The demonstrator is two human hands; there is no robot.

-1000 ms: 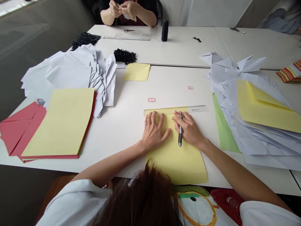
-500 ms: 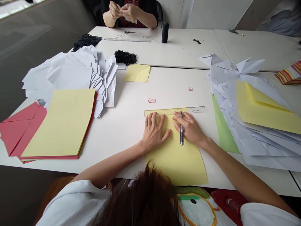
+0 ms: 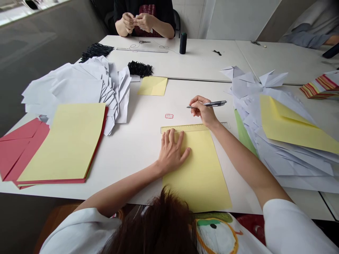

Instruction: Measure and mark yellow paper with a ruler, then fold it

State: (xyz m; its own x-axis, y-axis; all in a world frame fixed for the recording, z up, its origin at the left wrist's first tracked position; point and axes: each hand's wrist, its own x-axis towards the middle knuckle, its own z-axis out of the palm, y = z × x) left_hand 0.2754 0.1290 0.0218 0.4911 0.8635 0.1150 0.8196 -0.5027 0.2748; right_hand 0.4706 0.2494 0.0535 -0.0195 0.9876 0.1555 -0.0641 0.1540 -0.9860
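We've got the white table (image 3: pixel 132 141) across most of the view. On its L side we see a big white paper heap (image 3: pixel 71 84), on the R a white paper pile (image 3: pixel 296 173). In front of the L heap, a yellow-topped stack (image 3: pixel 66 144) w/ red edges showing, partly over some folded red paper (image 3: pixel 19 144). On the R pile sits a folded yellow piece (image 3: pixel 288 127), a bit like an envelope; can't tell if anything's in it

Our yellow sheet (image 3: pixel 198 169) lies flat, plain & unfolded, centre of table, b/w the piles, btm end near the table edge. Far R, a striped item (image 3: pixel 321 86), red/yellow/white, poss. a box; contents can't be made out

Our L hand (image 3: pixel 171 151) is palm-down on the sheet, fingers spread, tips at the clear ruler (image 3: pixel 193 128) laid along the sheet's top edge. Our R hand (image 3: pixel 202 109), beyond the ruler, pinches a dark pen (image 3: pixel 217 103), approx horizontal, tip pointing L

Ruler has scale marks, nos. too small to read; ditto text in the red-bordered label (image 3: pixel 169 116)
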